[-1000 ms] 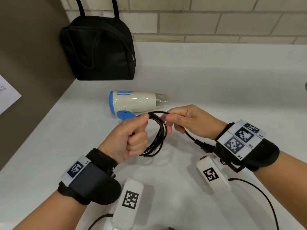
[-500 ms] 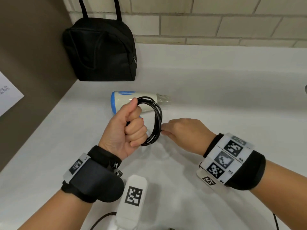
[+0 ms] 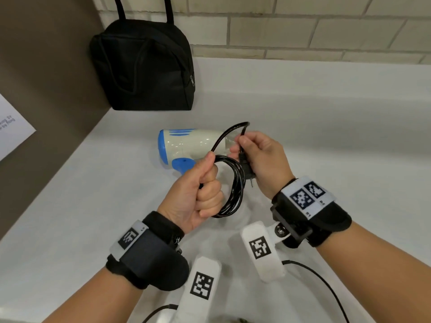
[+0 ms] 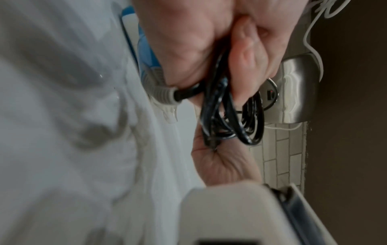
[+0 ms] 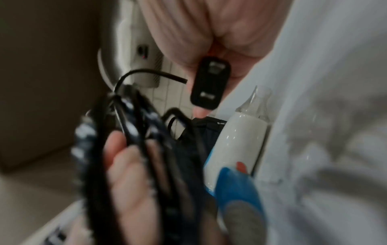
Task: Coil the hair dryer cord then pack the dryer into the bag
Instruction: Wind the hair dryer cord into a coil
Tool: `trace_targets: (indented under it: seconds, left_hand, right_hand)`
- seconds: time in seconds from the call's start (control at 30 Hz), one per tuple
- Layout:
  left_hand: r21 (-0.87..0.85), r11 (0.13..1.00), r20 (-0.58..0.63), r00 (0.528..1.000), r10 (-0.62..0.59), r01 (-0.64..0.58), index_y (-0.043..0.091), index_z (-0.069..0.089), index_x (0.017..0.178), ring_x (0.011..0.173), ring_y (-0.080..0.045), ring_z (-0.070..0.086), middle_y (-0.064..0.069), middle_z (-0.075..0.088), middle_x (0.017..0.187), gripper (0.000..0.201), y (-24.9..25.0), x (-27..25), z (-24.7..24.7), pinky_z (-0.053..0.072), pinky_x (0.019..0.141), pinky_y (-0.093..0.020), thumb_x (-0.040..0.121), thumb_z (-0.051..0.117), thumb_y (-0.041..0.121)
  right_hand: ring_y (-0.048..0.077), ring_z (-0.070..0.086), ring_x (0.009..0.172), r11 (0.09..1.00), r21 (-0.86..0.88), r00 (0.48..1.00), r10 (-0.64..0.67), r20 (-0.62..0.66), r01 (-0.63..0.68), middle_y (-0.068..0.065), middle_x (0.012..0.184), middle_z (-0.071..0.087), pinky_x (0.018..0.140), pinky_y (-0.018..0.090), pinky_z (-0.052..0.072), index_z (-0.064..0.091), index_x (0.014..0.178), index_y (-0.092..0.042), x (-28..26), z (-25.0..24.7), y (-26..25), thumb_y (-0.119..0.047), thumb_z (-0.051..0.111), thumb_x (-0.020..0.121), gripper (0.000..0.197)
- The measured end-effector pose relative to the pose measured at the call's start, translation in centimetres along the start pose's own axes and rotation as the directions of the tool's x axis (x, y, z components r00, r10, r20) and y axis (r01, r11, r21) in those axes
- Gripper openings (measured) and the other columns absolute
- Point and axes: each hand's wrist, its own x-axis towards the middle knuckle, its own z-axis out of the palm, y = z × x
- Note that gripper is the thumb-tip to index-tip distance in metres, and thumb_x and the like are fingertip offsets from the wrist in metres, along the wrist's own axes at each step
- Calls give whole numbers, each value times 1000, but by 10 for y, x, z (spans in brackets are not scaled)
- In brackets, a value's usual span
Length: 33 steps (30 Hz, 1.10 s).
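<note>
A white and blue hair dryer (image 3: 186, 145) lies on its side on the white counter (image 3: 326, 136), nozzle to the right. Its black cord (image 3: 235, 190) is wound into a coil that my left hand (image 3: 198, 194) grips in a fist just in front of the dryer. My right hand (image 3: 258, 155) pinches the cord's free end by the black plug (image 3: 246, 169), and a last loop arcs up over the dryer. The plug (image 5: 210, 82) shows face-on in the right wrist view, the coil (image 4: 230, 119) in the left wrist view. A black bag (image 3: 144, 66) with handles stands at the back left, against the wall.
A brown side wall (image 3: 46, 66) bounds the counter on the left, with a white paper (image 3: 11, 127) on it. A tiled wall (image 3: 303, 26) runs along the back. A metal fixture (image 4: 297, 89) shows on the wall in the left wrist view.
My right hand has risen from low beside the coil and now holds the plug end up by the dryer nozzle, a fresh loop above. My left hand keeps gripping the coil.
</note>
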Motion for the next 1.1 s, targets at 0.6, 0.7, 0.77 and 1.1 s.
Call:
trace_targets:
  seconds: [0.6,0.7,0.77,1.1]
  left_hand:
    - [125,992,-19,1000,3,-1,24,26,41,25,-2,16,12,22,29,42,-9,-1,8,13,30,-10,72,44,46]
    - [135,991,-20,1000,11,-8,23,26,42,25,-2,16,12,22,29,42,-12,0,10,15,29,-11,72,44,47]
    - [134,991,-23,1000,7,-4,23,26,43,25,-3,17,12,22,29,42,-14,1,12,16,29,-11,72,44,47]
    - [171,985,-43,999,3,4,24,29,41,25,-3,16,11,22,29,40,-20,1,12,17,30,-13,69,45,48]
  right_hand:
    - [10,53,44,997,-6,996,80,31,-80,3,71,59,37,18,43,54,81,-17,-3,3,5,-14,47,91,13]
    - [7,56,40,996,49,997,80,-18,-79,5,67,52,37,19,45,56,86,-13,-3,4,8,-12,49,90,8]
    - [7,60,43,994,74,994,86,-62,-82,7,66,53,38,19,47,55,85,-13,-2,4,10,-11,48,91,9]
    - [15,53,47,961,-276,998,-28,-53,12,5,57,58,50,27,47,59,59,-18,3,-3,14,-7,60,83,26]
